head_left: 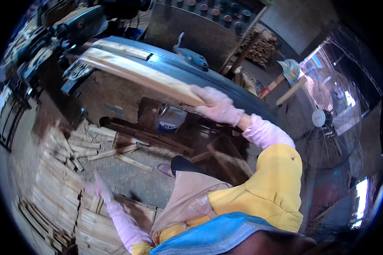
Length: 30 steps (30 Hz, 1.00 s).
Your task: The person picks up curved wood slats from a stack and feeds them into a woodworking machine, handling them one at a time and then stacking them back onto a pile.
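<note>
My right hand (217,105), in a pale pinkish work glove, is closed around the near end of a long wooden board (144,76). The board slants away to the upper left over the machine's blue-grey metal table (174,63). On that table, behind it, lies a shorter wooden strip (123,49). At the lower left my gloved left hand (99,189) is blurred by motion, with its fingers apart and nothing visible in them. It hovers near a stack of pale wooden boards (57,180).
Machine parts (78,70) stand at the table's far left end, and a blue metal fitting (191,57) sits on its back edge. Several wood offcuts (72,148) litter the floor beside a white plastic jug (172,119). A large fan (322,117) stands at the right.
</note>
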Available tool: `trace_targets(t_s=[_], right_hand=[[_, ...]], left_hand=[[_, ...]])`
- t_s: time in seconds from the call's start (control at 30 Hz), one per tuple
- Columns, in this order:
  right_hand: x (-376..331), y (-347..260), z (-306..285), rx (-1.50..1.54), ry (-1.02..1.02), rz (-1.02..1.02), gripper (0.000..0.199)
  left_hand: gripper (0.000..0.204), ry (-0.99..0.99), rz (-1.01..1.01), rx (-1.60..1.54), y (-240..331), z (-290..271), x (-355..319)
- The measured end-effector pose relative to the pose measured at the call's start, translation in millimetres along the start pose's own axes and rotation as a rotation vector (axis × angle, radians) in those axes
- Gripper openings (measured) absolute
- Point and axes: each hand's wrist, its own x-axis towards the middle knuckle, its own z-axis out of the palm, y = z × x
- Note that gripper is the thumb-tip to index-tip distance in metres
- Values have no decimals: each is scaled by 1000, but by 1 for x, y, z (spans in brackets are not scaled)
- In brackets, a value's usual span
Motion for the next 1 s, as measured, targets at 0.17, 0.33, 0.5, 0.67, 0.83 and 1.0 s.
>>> trace_targets(t_s=[0.17, 0.33, 0.5, 0.67, 0.83, 1.0], right_hand=[[0, 65, 10, -114, 54, 258, 71], [118, 76, 40, -154, 352, 76, 66], [221, 18, 73, 1, 434, 18, 68], [130, 73, 58, 0, 306, -145, 65], [86, 73, 51, -201, 421, 179, 61], [239, 2, 83, 201, 651, -60, 50]], left_hand=[[89, -77, -502, 1137, -179, -63, -51], [77, -357, -440, 1153, -248, -62, -71], [72, -386, -529, 1194, -181, -86, -65], [75, -384, -525, 1116, -173, -98, -66], [74, -327, -475, 1136, -192, -81, -77], [74, -328, -536, 1149, -196, -81, -68]])
